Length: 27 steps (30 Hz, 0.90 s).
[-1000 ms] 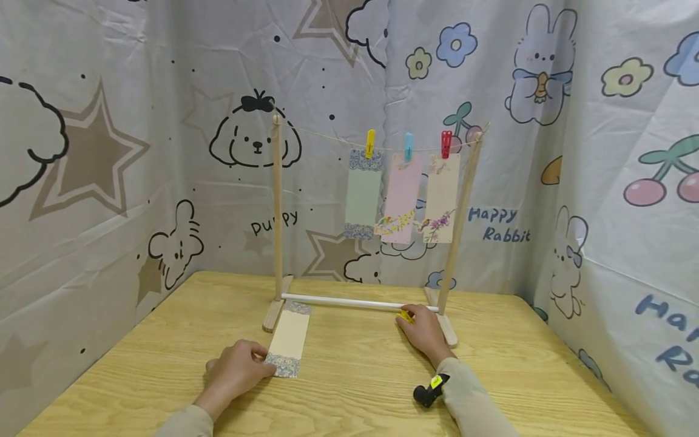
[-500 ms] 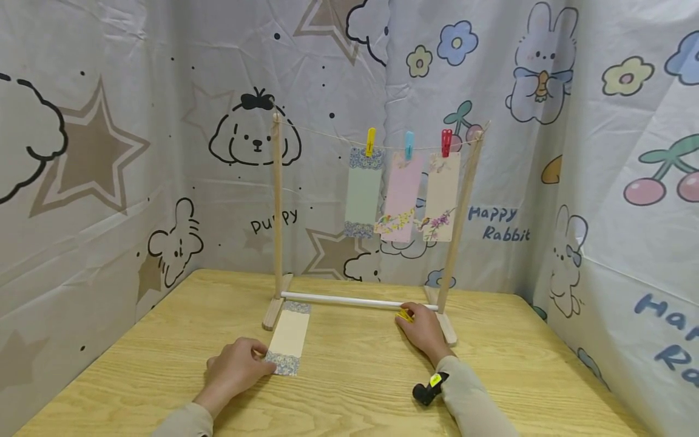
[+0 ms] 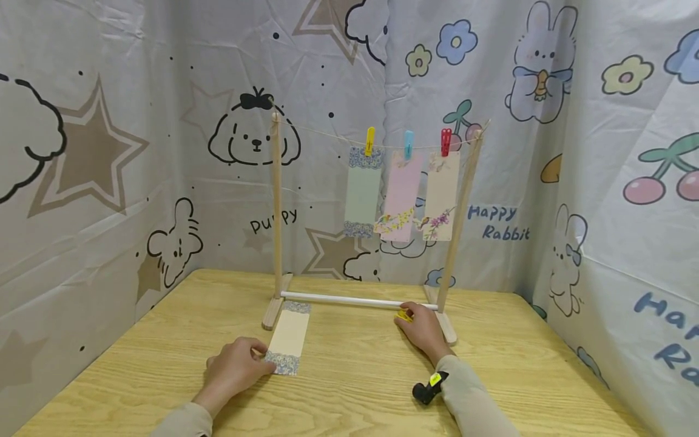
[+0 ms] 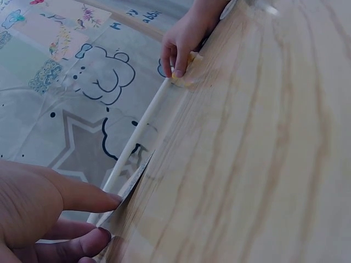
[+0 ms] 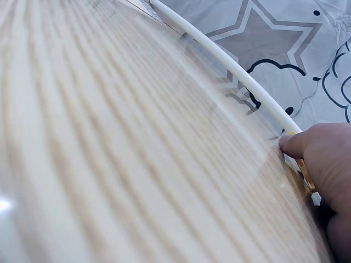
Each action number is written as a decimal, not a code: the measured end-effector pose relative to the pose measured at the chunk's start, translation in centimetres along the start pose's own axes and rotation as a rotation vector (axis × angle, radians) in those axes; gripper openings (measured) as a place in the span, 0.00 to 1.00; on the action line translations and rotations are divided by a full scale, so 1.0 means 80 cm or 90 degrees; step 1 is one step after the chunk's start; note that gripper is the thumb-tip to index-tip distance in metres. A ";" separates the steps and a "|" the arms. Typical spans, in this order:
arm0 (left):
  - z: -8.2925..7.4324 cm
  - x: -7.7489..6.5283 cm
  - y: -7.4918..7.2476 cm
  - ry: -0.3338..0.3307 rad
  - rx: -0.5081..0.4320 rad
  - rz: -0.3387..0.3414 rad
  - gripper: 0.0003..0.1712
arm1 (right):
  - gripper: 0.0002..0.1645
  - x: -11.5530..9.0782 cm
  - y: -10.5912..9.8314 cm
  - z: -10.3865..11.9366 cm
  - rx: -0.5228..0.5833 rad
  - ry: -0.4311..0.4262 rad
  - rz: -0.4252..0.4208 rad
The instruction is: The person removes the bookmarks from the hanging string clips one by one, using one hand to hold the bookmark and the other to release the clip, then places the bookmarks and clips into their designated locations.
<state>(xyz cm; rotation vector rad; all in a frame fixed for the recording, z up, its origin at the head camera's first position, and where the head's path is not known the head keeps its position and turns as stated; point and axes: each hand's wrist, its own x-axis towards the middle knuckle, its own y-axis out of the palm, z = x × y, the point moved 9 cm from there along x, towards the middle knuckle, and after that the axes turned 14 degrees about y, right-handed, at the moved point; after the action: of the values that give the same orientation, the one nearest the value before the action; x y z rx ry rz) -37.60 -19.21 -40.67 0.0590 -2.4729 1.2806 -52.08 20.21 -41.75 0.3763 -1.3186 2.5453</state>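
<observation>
My left hand (image 3: 235, 369) pinches the lower left corner of a cream card (image 3: 289, 335) with blue lace-patterned ends. In the left wrist view the card (image 4: 130, 183) appears edge-on, with the thumb and a finger at its near end. My right hand (image 3: 425, 329) holds a yellow clothespin (image 3: 404, 315) low at the table, by the right end of a white rod (image 3: 349, 300). Most of the clothespin is hidden by the fingers; in the right wrist view a yellow strip of the clothespin (image 5: 307, 175) shows beside the thumb.
Two wooden posts (image 3: 277, 206) carry a string. From it hang a green card (image 3: 363, 194) on a yellow clothespin (image 3: 370, 141), a pink card (image 3: 402, 191) on a blue one and a beige card (image 3: 442, 188) on a red one. A printed curtain (image 3: 327, 73) surrounds the wooden table (image 3: 349, 394).
</observation>
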 end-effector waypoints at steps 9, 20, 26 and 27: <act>0.002 -0.002 0.002 0.000 -0.006 0.003 0.22 | 0.21 -0.005 -0.003 0.003 0.003 -0.001 0.002; 0.002 0.000 0.001 0.001 -0.005 0.004 0.22 | 0.22 -0.004 -0.003 0.004 0.003 -0.002 0.004; 0.004 0.000 0.002 -0.003 -0.006 0.001 0.22 | 0.21 -0.003 -0.006 0.004 0.001 -0.008 -0.001; 0.004 0.001 0.002 -0.003 -0.006 0.001 0.22 | 0.21 -0.003 -0.007 0.004 0.003 -0.008 -0.002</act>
<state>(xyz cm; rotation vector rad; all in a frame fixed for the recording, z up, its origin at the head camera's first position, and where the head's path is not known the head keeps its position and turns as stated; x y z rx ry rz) -37.77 -19.40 -40.95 0.0576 -2.4839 1.2703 -51.65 20.18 -41.23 0.3958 -1.3171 2.5481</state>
